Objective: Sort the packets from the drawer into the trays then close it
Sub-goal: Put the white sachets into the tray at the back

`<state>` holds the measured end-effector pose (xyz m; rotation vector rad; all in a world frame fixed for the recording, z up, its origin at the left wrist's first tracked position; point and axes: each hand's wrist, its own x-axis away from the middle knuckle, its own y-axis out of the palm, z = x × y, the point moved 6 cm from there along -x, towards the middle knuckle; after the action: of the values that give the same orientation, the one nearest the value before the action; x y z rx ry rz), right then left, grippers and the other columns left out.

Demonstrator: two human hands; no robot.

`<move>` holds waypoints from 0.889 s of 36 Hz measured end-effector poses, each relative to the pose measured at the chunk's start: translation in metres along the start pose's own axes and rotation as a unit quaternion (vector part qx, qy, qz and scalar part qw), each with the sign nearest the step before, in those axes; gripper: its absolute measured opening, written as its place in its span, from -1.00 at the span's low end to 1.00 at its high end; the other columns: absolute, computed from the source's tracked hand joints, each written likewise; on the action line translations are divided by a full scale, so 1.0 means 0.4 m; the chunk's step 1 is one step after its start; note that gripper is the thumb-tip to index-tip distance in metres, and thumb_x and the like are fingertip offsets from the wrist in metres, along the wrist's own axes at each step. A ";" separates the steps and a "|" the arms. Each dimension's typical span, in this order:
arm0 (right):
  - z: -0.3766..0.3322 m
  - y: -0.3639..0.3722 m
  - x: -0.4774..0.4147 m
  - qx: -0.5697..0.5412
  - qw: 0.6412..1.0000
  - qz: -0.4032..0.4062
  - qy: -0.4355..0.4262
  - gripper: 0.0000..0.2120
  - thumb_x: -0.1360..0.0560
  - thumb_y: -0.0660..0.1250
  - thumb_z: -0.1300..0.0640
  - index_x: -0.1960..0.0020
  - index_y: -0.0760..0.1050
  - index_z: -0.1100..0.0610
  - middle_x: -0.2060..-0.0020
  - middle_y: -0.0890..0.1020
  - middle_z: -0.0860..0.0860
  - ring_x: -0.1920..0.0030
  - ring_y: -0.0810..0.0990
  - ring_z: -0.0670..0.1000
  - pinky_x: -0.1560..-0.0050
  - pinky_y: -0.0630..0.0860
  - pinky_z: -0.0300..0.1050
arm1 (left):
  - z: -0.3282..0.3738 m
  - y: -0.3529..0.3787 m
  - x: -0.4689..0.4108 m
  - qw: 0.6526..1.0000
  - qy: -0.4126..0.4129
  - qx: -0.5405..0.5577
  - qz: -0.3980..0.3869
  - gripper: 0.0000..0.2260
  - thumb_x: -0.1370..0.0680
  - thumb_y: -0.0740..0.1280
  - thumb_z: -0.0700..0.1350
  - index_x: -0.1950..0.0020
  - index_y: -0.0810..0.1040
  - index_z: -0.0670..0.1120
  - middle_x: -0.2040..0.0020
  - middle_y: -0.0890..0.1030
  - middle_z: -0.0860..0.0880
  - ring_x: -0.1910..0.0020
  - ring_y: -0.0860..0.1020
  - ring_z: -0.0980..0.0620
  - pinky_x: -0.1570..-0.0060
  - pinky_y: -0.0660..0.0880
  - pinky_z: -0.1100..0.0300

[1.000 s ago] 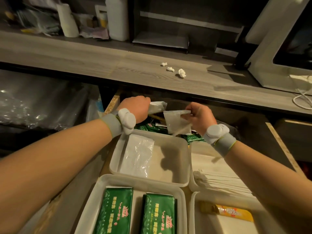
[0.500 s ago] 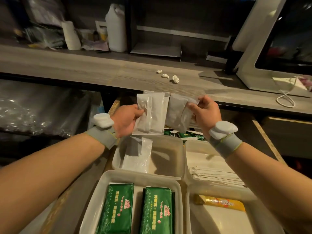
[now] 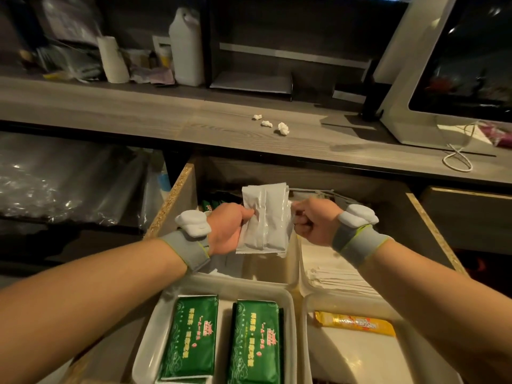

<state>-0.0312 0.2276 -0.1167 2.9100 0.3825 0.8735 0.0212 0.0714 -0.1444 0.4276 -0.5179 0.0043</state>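
Above open drawer (image 3: 177, 200), hands (image 3: 273, 227) pinch packets (image 3: 264, 217).

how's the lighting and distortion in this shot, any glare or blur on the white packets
Head view: dim, warm light, with the back shelf nearly black. Head view: wide-angle bend bows the countertop edge and stretches the forearms. Head view: the white packets, held by the left hand and right hand, are sharp with mild sheen; stronger glare shows on the plastic sheeting.
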 end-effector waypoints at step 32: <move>0.068 0.106 -0.010 0.763 0.609 0.084 -0.201 -0.67 -0.53 0.34 0.06 -0.24 0.48 0.16 -0.14 0.39 0.16 0.09 0.62 0.15 0.04 0.61 0.02 | -0.015 -0.004 -0.005 0.690 0.009 -0.711 0.134 -0.64 -0.57 0.28 -0.13 -0.33 0.35 -0.22 -0.07 0.63 -0.19 0.03 0.62 -0.14 0.05 0.55 0.06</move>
<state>-0.0105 0.1854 -0.1354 4.4339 1.3487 -0.7136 0.0225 0.0726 -0.1509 -1.2019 -0.4198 -0.1098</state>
